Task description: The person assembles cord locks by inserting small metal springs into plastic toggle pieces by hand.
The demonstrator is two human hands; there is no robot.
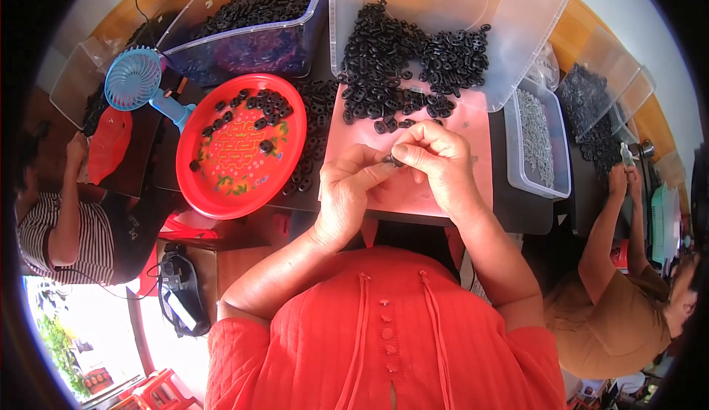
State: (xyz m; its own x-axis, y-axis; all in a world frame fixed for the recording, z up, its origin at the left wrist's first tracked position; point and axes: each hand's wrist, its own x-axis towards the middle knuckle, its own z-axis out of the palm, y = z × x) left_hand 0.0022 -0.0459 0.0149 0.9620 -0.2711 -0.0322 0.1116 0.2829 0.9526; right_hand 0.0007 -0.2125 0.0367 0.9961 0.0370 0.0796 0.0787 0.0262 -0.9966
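Observation:
My left hand (347, 188) and my right hand (439, 165) meet over the near part of a pink sheet (469, 177). Fingertips of both pinch a small dark piece (396, 162), mostly covered by the fingers. Just beyond them a heap of small black oval pieces with holes (380, 55) spills from a clear plastic bin (509, 11) onto the sheet. To the left, a round red tray (189, 177) with a printed pattern holds several of the black pieces, mostly toward its far side.
More black pieces (319, 103) lie between tray and sheet. A blue fan (134, 79) stands by the tray, before a full clear bin (244, 37). At right, a container (563, 181) holds small silvery parts. One person (66, 225) sits left, another (617, 314) right.

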